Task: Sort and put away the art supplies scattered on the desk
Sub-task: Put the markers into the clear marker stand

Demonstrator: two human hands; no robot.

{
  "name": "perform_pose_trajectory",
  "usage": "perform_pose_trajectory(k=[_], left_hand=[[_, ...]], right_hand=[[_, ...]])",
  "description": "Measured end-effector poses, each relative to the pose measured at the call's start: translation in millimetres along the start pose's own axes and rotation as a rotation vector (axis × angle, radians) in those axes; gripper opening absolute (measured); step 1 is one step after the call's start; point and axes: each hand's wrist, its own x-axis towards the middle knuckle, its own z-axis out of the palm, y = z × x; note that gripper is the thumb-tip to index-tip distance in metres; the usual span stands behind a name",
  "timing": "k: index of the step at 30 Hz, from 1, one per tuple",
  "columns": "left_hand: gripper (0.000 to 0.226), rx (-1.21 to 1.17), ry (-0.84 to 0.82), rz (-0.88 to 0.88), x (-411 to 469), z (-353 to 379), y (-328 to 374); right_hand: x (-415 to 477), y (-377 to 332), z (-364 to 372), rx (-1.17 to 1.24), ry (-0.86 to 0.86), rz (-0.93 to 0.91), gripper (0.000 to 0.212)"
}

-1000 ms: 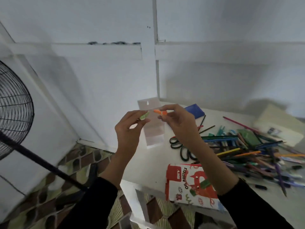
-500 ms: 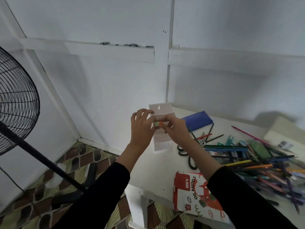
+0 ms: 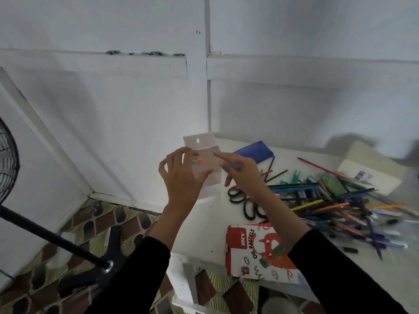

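Note:
My left hand (image 3: 179, 180) is raised over the desk's left end and pinches two short crayon pieces (image 3: 196, 161), one green and one orange, at its fingertips. Behind them a clear plastic pouch (image 3: 207, 177) with a hang hole lies on the white desk (image 3: 204, 230) near the wall. My right hand (image 3: 241, 175) is just right of the pouch, index finger stretched towards the left hand, with a small purple crayon piece (image 3: 234, 164) held in its curled fingers. Whether either hand touches the pouch I cannot tell.
Black scissors (image 3: 240, 198) lie under my right wrist. A red oil pastels box (image 3: 254, 252) sits at the desk's front edge. A heap of coloured pencils and pens (image 3: 340, 200) fills the right side, with a blue case (image 3: 254, 150) and beige box (image 3: 369, 175) behind. A fan (image 3: 9, 168) stands left.
The orange piece has gone from my right hand to my left, which now holds it beside the green one. The hands met, then drew apart; a purple piece now shows in my right hand.

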Motion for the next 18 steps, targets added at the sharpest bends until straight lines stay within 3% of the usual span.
perform_pose_trajectory(k=[5, 14, 18], left_hand=[[0.018, -0.216, 0.04, 0.224, -6.3, 11.5, 45.7], [0.011, -0.468, -0.447, 0.526, -59.2, 107.3, 196.8], [0.008, -0.436, -0.654, 0.615, -86.2, 140.1, 260.5]], right_hand=[[-54.6, 18.8, -66.4, 0.046, 0.154, 0.067, 0.022], [-197.7, 100.6, -231.1, -0.272, 0.513, 0.476, 0.019], [-236.5, 140.6, -286.7, -0.634, 0.423, 0.609, 0.016]])
